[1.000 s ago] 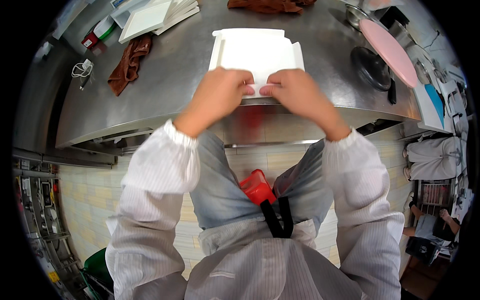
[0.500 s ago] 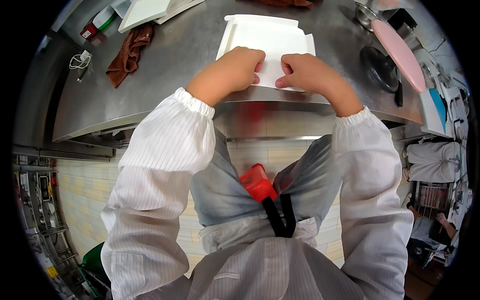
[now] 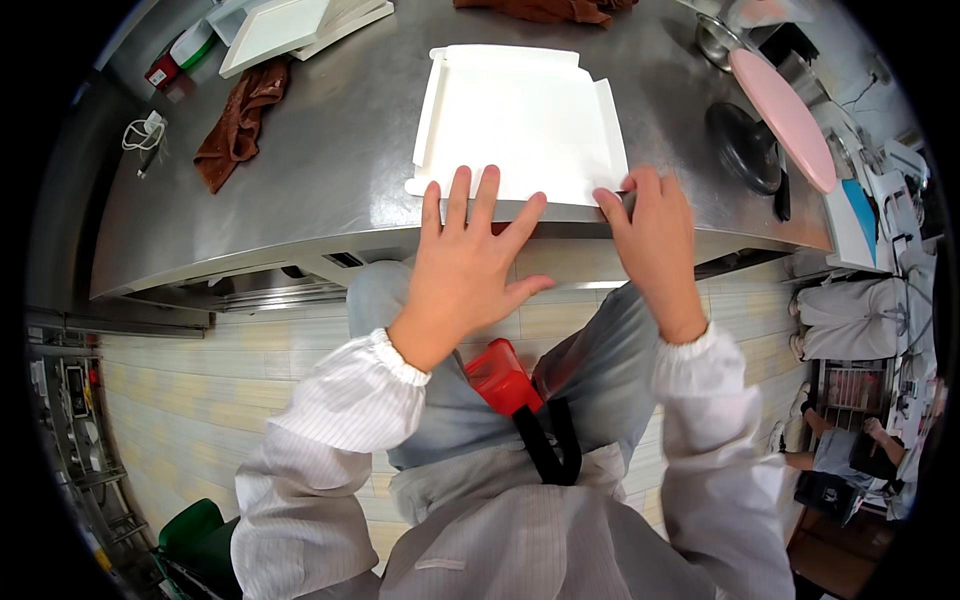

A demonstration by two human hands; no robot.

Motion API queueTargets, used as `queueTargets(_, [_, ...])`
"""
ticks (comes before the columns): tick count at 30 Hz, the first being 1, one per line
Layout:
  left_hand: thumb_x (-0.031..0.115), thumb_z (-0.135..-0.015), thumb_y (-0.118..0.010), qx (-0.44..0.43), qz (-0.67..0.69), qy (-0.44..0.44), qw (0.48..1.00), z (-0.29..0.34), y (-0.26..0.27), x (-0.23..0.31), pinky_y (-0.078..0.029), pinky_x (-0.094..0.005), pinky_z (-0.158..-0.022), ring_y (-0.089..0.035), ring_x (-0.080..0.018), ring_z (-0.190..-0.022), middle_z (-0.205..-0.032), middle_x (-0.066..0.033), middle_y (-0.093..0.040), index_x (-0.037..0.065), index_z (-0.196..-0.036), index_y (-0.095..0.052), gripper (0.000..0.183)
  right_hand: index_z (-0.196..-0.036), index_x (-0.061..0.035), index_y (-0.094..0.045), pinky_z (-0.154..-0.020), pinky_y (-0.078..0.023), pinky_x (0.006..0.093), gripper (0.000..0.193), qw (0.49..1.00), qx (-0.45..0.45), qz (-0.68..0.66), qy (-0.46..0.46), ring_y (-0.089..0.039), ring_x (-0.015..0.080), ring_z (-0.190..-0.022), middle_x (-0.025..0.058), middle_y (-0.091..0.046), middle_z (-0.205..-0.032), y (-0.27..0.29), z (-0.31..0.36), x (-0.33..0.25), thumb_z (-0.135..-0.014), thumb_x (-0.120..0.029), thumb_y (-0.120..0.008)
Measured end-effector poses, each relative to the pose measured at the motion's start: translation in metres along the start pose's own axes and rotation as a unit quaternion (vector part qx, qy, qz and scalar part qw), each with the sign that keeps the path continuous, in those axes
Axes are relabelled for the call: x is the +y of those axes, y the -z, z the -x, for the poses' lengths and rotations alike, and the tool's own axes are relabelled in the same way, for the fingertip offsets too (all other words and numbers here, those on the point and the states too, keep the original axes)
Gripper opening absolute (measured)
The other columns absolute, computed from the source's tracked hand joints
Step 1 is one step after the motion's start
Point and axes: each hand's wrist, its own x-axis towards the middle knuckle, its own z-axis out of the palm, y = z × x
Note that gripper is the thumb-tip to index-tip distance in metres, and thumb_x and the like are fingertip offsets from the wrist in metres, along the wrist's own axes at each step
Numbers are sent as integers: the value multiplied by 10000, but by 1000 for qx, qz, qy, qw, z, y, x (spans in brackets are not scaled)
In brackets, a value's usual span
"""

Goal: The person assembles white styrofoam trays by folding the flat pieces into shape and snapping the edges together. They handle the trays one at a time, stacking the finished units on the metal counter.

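A shallow white cardboard box blank (image 3: pixel 525 120) lies on the steel worktable, with narrow raised flaps along its sides. My left hand (image 3: pixel 465 265) is open, fingers spread, its fingertips at the cardboard's near edge and the thumb pointing right. At the near right corner my right hand (image 3: pixel 655 230) is closed, with bent fingers and thumb on the cardboard's edge. How firmly it grips there cannot be made out.
The steel worktable (image 3: pixel 320 150) carries a brown cloth (image 3: pixel 240 125) and white trays (image 3: pixel 275 35) at the left. Another brown cloth (image 3: pixel 540 10) lies at the back. Rightward are a pink disc (image 3: pixel 785 120), a black round base (image 3: pixel 742 148) and a metal bowl (image 3: pixel 718 42).
Both hands were bent over the cardboard's near part; they have come back toward me and apart. My left hand has spread its fingers, and more of the cardboard shows.
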Motion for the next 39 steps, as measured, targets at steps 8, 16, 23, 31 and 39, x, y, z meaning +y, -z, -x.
queueTargets(8, [560,-720,-877,-4,-17,51,999,-5,-9,28,-300,-736,-1111,-373,-511,-1449,-1528,-242,-452,281,-1519,-536,912,-1035,-36,-676,-862,-453,444,291,974,47,-130,-177,-637,289,-943,101,-693,-975,-8,10,-13,-901,-269,-787])
queueTargets(16, [495,-721,-888,10,-10,60,998,-6,-16,32,-299,-755,-1093,-387,-489,-1448,-1523,-225,-464,272,-1495,-554,872,-1268,-87,-721,-962,-421,458,337,991,131,-17,6,-560,310,-1159,123,-646,-1280,-35,39,-28,-948,-192,-720])
queueTargets(23, [289,-803,-859,67,122,78,987,3,-10,28,-334,-648,-1143,-417,-464,-1418,-1449,-211,-503,143,-1501,-523,788,-1350,-107,-688,-970,-424,492,425,994,63,59,63,-521,349,-1183,138,-589,-1372,-29,41,-28,-941,-217,-726])
queueTargets(31, [147,-897,-741,232,130,289,920,21,-2,19,-385,-507,-1117,-503,-410,-1330,-1445,-240,-520,-55,-1507,-435,712,-1379,-112,-668,-972,-424,502,450,995,57,46,65,-513,361,-1191,158,-566,-1380,-25,42,-27,-942,-200,-725])
queueTargets(39, [165,-866,-737,148,44,185,971,11,-13,32,-363,-548,-1131,-478,-425,-1389,-1497,-234,-525,-18,-1482,-511,682,-1390,-121,-662,-999,-410,509,465,998,36,26,53,-508,370,-1222,158,-552,-1391,-21,46,-29,-936,-194,-731])
